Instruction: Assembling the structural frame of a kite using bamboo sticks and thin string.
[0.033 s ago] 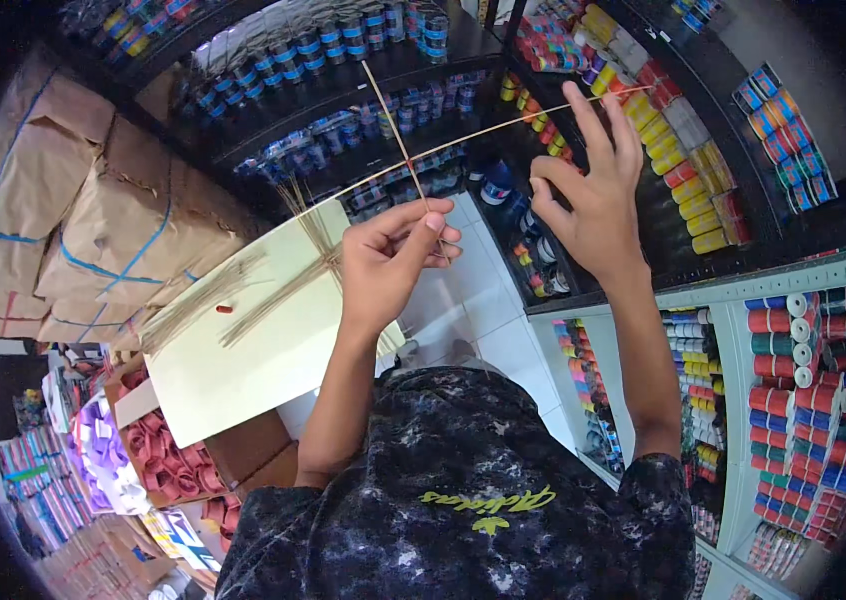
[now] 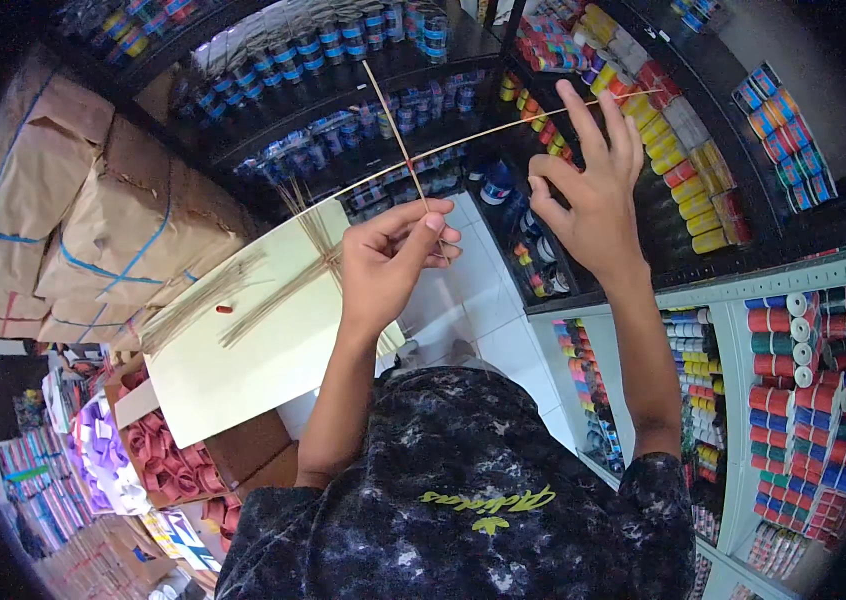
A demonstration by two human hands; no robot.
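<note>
Two thin, light-brown sticks (image 2: 383,104) form a cross in front of me, with a small red binding (image 2: 410,163) where they meet. My left hand (image 2: 388,255) pinches the lower end of the upright stick between thumb and fingers. The crossing stick runs up to the right and passes by the raised fingers of my right hand (image 2: 591,190). On that hand the thumb and forefinger are pinched together beside the sticks, while the other fingers stretch upward. Anything thin in that pinch is too small to make out.
Left of me, a pale yellow board (image 2: 273,375) carries bundles of thin sticks (image 2: 288,295) and a small red piece (image 2: 225,309). Behind it stand brown paper-wrapped parcels (image 2: 113,235). Dark shelves hold blue-labelled spools (image 2: 313,50); colourful rolls (image 2: 773,400) fill the right-hand shelving.
The crossing stick's right end has shifted slightly right. My right hand has moved a very little; my left hand keeps its hold.
</note>
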